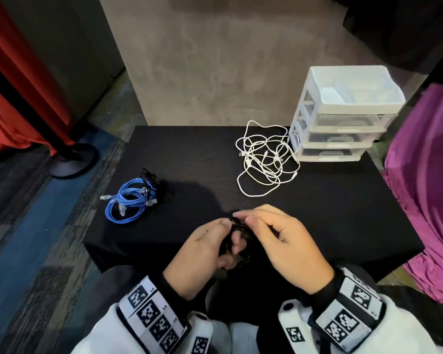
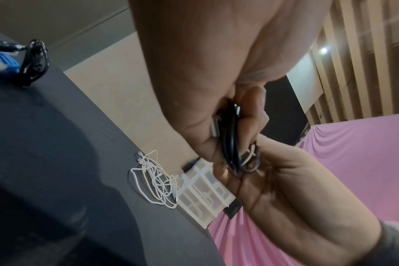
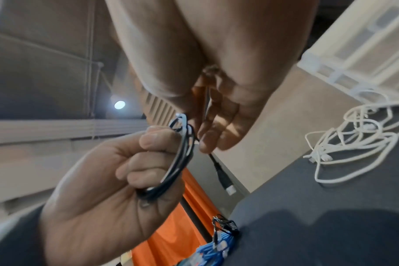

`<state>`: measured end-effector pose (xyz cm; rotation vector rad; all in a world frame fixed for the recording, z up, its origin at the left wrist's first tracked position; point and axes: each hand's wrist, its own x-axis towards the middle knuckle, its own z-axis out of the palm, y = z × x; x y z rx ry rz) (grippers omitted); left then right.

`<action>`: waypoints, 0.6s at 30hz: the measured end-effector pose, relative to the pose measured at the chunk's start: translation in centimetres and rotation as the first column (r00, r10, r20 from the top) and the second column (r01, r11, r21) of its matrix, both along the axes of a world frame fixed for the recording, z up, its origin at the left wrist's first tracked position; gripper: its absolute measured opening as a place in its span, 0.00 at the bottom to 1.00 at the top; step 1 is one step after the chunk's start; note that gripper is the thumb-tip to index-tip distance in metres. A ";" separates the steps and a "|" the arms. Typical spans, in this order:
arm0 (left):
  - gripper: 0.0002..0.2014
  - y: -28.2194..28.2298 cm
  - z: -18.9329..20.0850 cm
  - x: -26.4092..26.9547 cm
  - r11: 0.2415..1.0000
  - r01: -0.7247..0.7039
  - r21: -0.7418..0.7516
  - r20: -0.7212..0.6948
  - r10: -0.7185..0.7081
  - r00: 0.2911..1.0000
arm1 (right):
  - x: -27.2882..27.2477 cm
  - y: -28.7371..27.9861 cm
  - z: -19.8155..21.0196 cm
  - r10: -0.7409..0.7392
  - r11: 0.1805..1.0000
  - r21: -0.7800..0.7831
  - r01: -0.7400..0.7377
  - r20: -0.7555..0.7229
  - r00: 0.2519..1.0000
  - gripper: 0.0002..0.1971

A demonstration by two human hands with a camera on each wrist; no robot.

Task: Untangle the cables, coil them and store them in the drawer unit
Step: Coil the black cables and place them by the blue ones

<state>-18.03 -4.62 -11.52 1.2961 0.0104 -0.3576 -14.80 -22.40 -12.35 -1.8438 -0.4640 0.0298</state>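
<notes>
1. I see the black cable (image 1: 237, 235) wound into a small coil above the near edge of the table (image 1: 189, 154). My left hand (image 1: 202, 254) has its fingers curled round the loops. My right hand (image 1: 279, 241) pinches the strand at the coil's top, and a plug end dangles below it (image 3: 226, 181).
2. The white drawer unit (image 1: 343, 116) stands at the far right corner, its three drawers shut. The top tray holds something pale that I cannot make out, and I cannot tell what the drawers contain.
3. The tangled white cable (image 1: 265, 159) lies just beside the unit, touching its left foot.
4. The coiled blue cable (image 1: 128, 200) sits near the left edge with another black bundle (image 1: 150, 181) against it.
5. Bare black cloth runs between the two piles.
6. Beyond the table are a grey wall, patterned carpet, an orange drape (image 1: 16, 93) on the left and a pink one (image 1: 430, 180) on the right.
</notes>
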 end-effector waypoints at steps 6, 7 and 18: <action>0.15 0.1 -0.3 0.2 0.996 -0.087 -0.012 0.057 0.088 0.995 | -0.5 -0.8 0.7 0.246 0.953 0.245 -0.178 -0.283 0.927 0.15; 0.16 0.1 -0.4 0.2 0.995 -0.095 0.013 0.079 0.094 0.992 | -0.4 -0.8 0.7 0.232 0.960 0.221 -0.174 -0.275 0.933 0.16; 0.05 -0.5 -1.8 -0.1 0.929 -0.188 0.320 0.326 0.079 0.942 | -0.1 0.1 -1.2 0.044 0.998 0.047 -0.033 -0.238 0.970 0.06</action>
